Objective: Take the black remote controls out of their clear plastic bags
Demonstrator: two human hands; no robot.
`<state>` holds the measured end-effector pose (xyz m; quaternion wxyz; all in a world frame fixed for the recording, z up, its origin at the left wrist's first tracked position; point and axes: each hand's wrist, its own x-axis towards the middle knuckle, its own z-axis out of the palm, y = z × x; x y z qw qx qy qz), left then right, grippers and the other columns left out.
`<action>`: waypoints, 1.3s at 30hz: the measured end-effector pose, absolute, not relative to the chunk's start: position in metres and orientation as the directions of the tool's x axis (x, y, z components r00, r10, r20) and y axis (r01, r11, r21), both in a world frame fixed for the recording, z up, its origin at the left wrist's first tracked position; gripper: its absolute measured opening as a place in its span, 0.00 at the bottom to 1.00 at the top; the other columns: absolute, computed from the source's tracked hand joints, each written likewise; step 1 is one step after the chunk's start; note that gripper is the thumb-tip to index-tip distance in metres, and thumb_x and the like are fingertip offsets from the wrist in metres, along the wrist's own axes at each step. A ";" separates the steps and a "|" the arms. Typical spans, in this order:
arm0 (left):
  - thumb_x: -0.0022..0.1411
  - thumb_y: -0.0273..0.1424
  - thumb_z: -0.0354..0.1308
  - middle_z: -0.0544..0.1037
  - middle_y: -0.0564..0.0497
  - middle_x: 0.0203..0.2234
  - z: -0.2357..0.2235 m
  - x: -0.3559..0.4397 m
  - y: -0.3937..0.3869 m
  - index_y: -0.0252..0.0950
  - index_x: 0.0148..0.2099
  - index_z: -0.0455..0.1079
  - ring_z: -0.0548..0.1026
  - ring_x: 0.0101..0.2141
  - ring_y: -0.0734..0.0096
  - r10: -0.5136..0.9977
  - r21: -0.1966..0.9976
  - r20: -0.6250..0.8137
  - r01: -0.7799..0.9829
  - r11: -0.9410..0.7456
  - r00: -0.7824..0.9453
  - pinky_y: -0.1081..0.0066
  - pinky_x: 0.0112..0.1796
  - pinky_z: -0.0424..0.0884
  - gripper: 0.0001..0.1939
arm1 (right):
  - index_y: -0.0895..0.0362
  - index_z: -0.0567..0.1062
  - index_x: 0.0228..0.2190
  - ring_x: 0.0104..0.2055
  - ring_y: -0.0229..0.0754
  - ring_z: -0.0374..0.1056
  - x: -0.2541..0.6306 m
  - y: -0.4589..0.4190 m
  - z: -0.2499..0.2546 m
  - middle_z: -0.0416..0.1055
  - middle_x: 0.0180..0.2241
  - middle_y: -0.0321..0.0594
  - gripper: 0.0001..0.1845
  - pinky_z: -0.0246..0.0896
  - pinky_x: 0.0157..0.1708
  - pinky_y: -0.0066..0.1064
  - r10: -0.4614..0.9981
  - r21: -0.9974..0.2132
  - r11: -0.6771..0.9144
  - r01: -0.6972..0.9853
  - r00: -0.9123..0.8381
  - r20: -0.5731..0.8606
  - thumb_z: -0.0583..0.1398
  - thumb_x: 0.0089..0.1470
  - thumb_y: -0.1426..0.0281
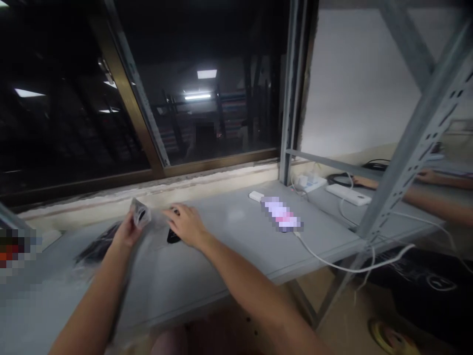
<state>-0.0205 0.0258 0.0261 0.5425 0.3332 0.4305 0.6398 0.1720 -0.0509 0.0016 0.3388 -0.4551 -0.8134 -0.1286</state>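
Observation:
My left hand (128, 232) is closed on a clear plastic bag (142, 215), with a small dark shape showing at its crinkled upper end. Just to its right, my right hand (187, 226) bends over a flat black piece (173, 237) with faint pale marks. The fingers are curled around its upper part and partly hide it. Beside my left forearm lies a dark bundle in clear plastic (98, 242), blurred. Both hands are above the grey tabletop (236, 251), near the window side.
A lit phone (281, 215) lies to the right, joined to a white cable (332, 264). Beside it is a white adapter (256, 196). A white power strip (348, 195) sits beyond the metal shelf post (402, 148). Another person's arm (432, 204) reaches in at far right.

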 end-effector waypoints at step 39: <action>0.58 0.35 0.59 0.76 0.48 0.24 -0.007 0.015 0.027 0.33 0.34 0.71 0.75 0.24 0.67 0.997 0.958 -0.062 -0.277 0.069 0.036 0.75 0.21 0.69 0.09 | 0.51 0.72 0.38 0.51 0.40 0.59 0.166 -0.037 -0.029 0.70 0.48 0.33 0.08 0.45 0.55 0.44 0.430 0.072 0.521 0.851 -0.334 0.839 0.53 0.62 0.67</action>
